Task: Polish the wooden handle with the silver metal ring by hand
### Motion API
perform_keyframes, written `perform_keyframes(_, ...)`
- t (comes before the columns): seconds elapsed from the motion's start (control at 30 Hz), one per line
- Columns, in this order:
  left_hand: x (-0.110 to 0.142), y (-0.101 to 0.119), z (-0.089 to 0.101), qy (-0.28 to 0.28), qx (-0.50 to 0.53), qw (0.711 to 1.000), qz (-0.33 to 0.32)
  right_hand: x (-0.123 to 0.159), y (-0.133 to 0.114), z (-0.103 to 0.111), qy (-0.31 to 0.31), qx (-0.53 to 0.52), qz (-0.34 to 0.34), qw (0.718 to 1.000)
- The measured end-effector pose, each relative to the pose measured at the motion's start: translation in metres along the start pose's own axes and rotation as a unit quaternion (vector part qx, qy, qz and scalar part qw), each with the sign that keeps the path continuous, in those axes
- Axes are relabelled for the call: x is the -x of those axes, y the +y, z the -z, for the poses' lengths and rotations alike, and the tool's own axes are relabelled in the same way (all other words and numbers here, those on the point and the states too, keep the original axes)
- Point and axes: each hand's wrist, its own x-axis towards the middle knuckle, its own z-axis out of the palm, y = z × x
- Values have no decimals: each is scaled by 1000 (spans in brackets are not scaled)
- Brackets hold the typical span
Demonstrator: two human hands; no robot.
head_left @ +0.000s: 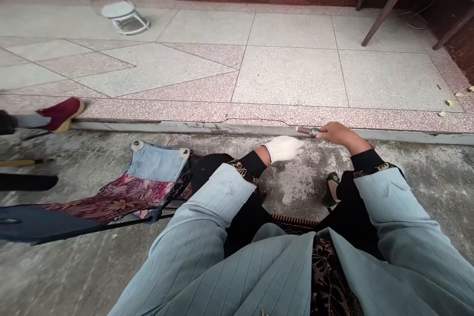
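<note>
My right hand [337,137], bare, is closed around one end of a short brown stick [302,130] with grey thread or wire [314,133] wound round it. The stick points left, over the edge of the raised tiled step. Just left of and below it is my left hand [286,149] in a white knitted glove. Its fingers are drawn together and point toward the stick; what they may pinch is too small to make out. Below the glove shows a small round brownish thing [282,166], whose kind I cannot tell.
A folding recliner [129,197] of patched cloth stands at left. Another person's red shoe [61,113] rests by the step edge [207,127]. A small white stool [122,12] sits on the tiles, with wooden furniture legs [387,7] at far right.
</note>
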Motion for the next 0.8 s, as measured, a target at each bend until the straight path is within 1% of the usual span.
perform_keyframes(0.03,1,0,1,7,-26,1000,6,-1,-1,-4,-22,35,8,999)
perform_keyframes(0.07,2,0,2,15,-44,999,14,-1,-3,-8,-58,51,19,997)
perform_keyframes(0.1,4,0,4,26,-53,998,21,0,-5,-11,-110,47,33,992)
perform_keyframes(0.13,5,-1,7,36,-53,998,28,1,-6,-12,-177,27,54,982)
perform_keyframes(0.17,6,-1,10,43,-46,997,33,4,-8,-13,-251,-5,82,964)
perform_keyframes(0.2,8,-1,13,47,-32,998,35,7,-9,-12,-319,-44,115,940)
perform_keyframes(0.23,8,-1,16,47,-9,998,30,11,-10,-10,-368,-87,149,914)
perform_keyframes(0.27,9,0,18,48,24,998,24,15,-11,-8,-392,-131,182,892)
perform_keyframes(0.3,9,0,19,49,60,997,19,19,-11,-5,-389,-178,210,879)
perform_keyframes(0.33,9,1,20,53,94,994,17,23,-12,-3,-361,-231,230,874)
perform_keyframes(0.4,9,4,20,69,135,988,29,26,-12,0,-255,-351,247,867)
perform_keyframes(0.47,9,7,20,75,147,985,46,25,-12,-1,-127,-457,226,851)
perform_keyframes(0.5,9,8,19,70,146,986,46,23,-12,-2,-69,-487,201,847)
perform_keyframes(0.53,9,9,18,63,141,987,43,20,-12,-4,-22,-497,171,850)
perform_keyframes(0.57,8,10,17,54,130,989,37,16,-11,-6,12,-488,138,862)
perform_keyframes(0.6,8,11,16,45,110,992,31,12,-10,-8,34,-463,108,879)
perform_keyframes(0.67,6,10,11,34,57,997,25,5,-7,-10,53,-377,68,922)
perform_keyframes(0.73,4,9,5,38,7,999,28,1,-4,-11,64,-268,51,960)
perform_keyframes(0.8,2,7,0,51,-31,998,34,-1,-2,-11,78,-155,49,984)
